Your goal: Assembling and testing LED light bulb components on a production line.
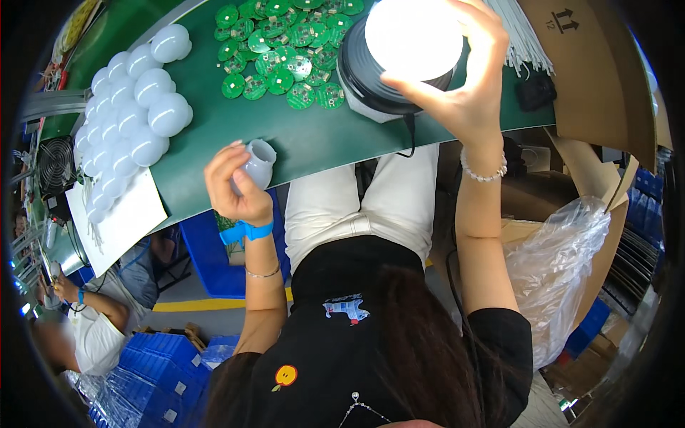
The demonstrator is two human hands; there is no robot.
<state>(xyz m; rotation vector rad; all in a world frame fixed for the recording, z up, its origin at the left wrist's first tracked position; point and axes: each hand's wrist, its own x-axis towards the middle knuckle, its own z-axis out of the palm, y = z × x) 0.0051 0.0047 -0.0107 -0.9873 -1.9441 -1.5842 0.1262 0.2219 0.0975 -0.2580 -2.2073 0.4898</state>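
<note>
My left hand is at the near edge of the table, its fingers closed round a white bulb shell. The shell's open neck points up and away from me. My right hand curves round a brightly glowing white globe, thumb on its near side and fingers on its right. This globe sits on a black ribbed round base with a black cable at its front. Glare hides the globe's surface detail. Left of the base lie many round green circuit boards, loosely piled.
Many white bulb shells stand in a cluster at the left of the green table, beside a white sheet. White wires and a cardboard box are on the right. Another person sits at lower left, near blue bins.
</note>
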